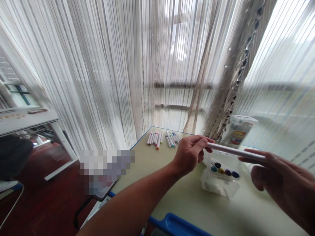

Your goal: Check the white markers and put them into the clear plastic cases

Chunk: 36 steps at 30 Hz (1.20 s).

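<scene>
A long white marker pen (227, 149) is held level in the air between my two hands. My left hand (188, 152) pinches its left end between thumb and fingers. Its right end lies between the fingers of my right hand (283, 173), which is partly in shadow. Below the pen, a clear plastic box (219, 187) stands on the table with several markers in it, their black, teal, yellow, purple and dark blue ends facing me. Beyond my left hand lie two groups of white markers, a left group (154, 139) and a right group (171, 139).
The pale table (142, 167) has blue edging and a blue tray-like part (179, 224) at its near side. A tall clear container (238, 131) with a label stands at the back right. String curtains (110, 72) hang behind. Another white table (41, 119) is at far left.
</scene>
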### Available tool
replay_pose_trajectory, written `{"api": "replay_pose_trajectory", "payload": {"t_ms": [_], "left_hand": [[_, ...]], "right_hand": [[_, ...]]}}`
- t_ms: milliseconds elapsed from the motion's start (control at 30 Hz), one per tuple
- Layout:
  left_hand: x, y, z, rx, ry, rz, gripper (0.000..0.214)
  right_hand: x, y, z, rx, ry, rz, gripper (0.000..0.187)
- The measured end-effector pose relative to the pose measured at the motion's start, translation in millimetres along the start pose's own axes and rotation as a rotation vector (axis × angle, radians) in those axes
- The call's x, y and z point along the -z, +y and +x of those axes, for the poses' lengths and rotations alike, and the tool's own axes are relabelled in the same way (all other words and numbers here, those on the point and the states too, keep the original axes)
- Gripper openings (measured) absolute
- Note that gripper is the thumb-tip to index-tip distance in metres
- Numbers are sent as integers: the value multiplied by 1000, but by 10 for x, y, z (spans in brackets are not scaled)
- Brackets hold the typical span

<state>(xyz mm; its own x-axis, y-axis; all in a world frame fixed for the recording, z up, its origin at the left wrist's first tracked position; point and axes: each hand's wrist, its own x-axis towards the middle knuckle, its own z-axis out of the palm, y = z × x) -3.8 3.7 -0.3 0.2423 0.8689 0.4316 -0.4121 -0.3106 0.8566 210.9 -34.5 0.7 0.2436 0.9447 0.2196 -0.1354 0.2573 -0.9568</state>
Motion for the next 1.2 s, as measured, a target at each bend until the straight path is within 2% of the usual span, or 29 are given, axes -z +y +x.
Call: {"api": "replay_pose_trajectory", "payload": {"t_ms": [200, 500, 667, 767, 933, 1200], "left_hand": [[8, -33, 7, -5, 2, -12, 34], [-5, 10, 6, 12, 16, -2, 34], [-5, -48, 4, 22, -2, -9, 35], [10, -70, 15, 3, 9, 11, 34], [4, -33, 8, -19, 37, 46, 30], [2, -17, 42, -63, 42, 89, 33]], "right_hand": [[78, 70, 46, -54, -19, 11, 26], [-24, -37, -16, -2, -8, 2, 26], [81, 43, 68, -14, -18, -26, 23], [97, 68, 83, 12, -34, -11, 22], [18, 19, -16, 62, -134, 66, 21], [20, 68, 54, 174, -142, 63, 30]]}}
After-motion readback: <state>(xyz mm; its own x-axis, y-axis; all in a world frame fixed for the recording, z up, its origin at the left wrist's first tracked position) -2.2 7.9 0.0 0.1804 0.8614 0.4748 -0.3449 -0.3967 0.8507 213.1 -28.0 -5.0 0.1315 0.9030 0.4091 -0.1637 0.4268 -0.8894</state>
